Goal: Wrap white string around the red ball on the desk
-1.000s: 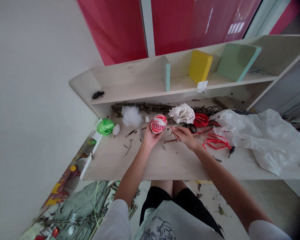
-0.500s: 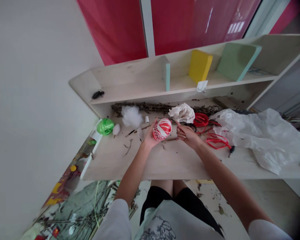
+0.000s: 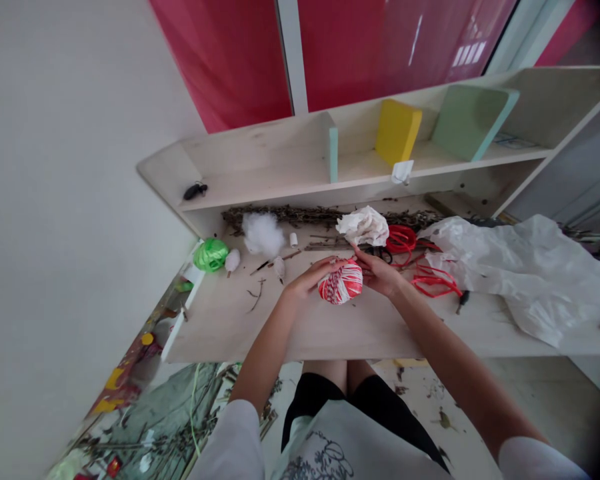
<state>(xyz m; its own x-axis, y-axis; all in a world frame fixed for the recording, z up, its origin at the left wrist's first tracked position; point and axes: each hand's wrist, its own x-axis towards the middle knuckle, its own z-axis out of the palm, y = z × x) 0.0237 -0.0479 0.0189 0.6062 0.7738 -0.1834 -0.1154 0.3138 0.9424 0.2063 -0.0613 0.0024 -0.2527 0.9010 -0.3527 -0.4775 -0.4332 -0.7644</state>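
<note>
A ball wound in red and white ribbon (image 3: 340, 282) sits between my two hands, just above the pale wooden table (image 3: 220, 327). My left hand (image 3: 313, 277) curves over its upper left side. My right hand (image 3: 377, 275) grips its right side, with the fingertips near the top. The ball's underside is out of sight. Black-handled scissors (image 3: 381, 254) and a crumpled white paper (image 3: 363, 227) lie just beyond my right hand, and loose red cord (image 3: 435, 285) lies to its right.
A green raffia ball (image 3: 211, 255), cotton wool (image 3: 263, 235), and a long bundle of dry twigs (image 3: 280, 215) lie along the table's back. A white plastic sheet (image 3: 520, 273) covers the right end. A shelf unit (image 3: 260, 180) stands behind, and the table's front edge is near my lap.
The ball has moved right and slightly down, from my left palm to between both hands. My left hand now lies over it, and my right hand has closed onto its side.
</note>
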